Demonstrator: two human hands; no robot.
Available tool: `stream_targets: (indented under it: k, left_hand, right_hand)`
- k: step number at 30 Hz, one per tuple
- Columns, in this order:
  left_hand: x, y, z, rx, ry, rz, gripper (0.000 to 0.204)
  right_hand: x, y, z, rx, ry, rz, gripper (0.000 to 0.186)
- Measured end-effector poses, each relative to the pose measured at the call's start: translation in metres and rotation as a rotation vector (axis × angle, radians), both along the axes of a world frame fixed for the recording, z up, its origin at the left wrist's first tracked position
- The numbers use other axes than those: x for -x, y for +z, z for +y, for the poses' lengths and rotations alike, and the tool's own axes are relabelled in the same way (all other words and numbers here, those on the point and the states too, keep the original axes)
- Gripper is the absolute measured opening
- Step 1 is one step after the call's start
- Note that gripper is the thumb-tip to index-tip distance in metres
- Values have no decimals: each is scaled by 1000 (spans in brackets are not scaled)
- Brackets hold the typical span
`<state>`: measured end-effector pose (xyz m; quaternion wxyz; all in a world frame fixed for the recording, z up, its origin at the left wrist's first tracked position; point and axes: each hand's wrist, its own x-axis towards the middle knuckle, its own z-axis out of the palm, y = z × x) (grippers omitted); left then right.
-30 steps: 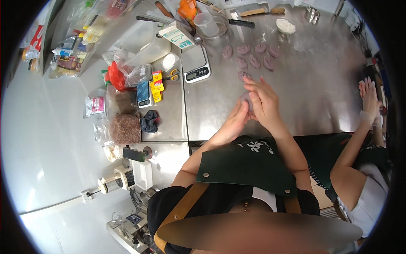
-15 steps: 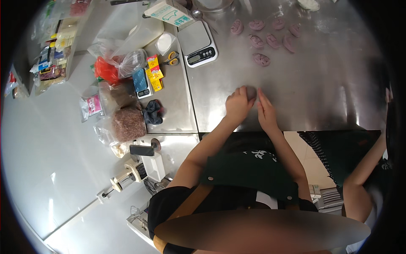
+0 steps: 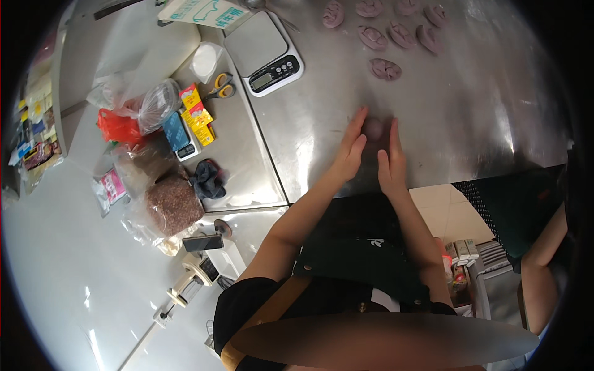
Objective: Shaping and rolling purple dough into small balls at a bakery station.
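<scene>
A small purple dough ball (image 3: pixel 373 130) rests on the steel table (image 3: pixel 322 111) between my two hands. My left hand (image 3: pixel 352 149) lies along its left side, fingers stretched and thumb apart, close to or touching the ball. On the other side my right hand (image 3: pixel 392 162) is held edge-down with straight fingers, a small gap from the ball. Beyond them several shaped purple dough pieces with folded tops lie in loose rows, the nearest dough piece (image 3: pixel 385 69) straight ahead of my hands.
Left of the dough stands a white kitchen scale (image 3: pixel 272 74), with yellow-handled scissors (image 3: pixel 223 86), yellow packets (image 3: pixel 197 114), a small blue-topped scale (image 3: pixel 179 133) and filled plastic bags (image 3: pixel 174 204) farther left. At the right edge another person's arm (image 3: pixel 544 266) shows.
My left hand has uncurled from over the dough ball, and both hands now stand straight on either side of it. The whole view has shifted and turned slightly.
</scene>
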<state>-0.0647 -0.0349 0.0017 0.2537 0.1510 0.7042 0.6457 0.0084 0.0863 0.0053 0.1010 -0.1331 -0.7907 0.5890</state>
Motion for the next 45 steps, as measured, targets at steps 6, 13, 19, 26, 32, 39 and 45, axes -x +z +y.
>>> stream_targets:
  k: [6, 13, 19, 26, 32, 39, 45]
  left_hand:
    - [-11, -6, 20, -52, 22, 24, 53]
    - [-34, -5, 47, 112, 28, 133, 61]
    - [-12, -2, 37, 76, 27, 199, 57]
    - [-27, -14, 49, 65, -102, 168, 60]
    - [-8, 6, 39, 55, 12, 173, 59]
    - [-36, 5, 50, 62, 15, 112, 56]
    - [-20, 0, 50, 92, -132, 172, 58]
  right_hand:
    - [9, -7, -16, 150, -18, 55, 74]
    - [-2, -17, 22, -105, 37, 50, 73]
    - [-3, -7, 26, -38, 70, 39, 76]
    - [17, -16, 20, 127, -25, 67, 77]
    - [3, -14, 17, 177, -26, 89, 76]
    - [29, -33, 33, 224, -63, 95, 75]
    - [17, -16, 8, 265, -73, 118, 75]
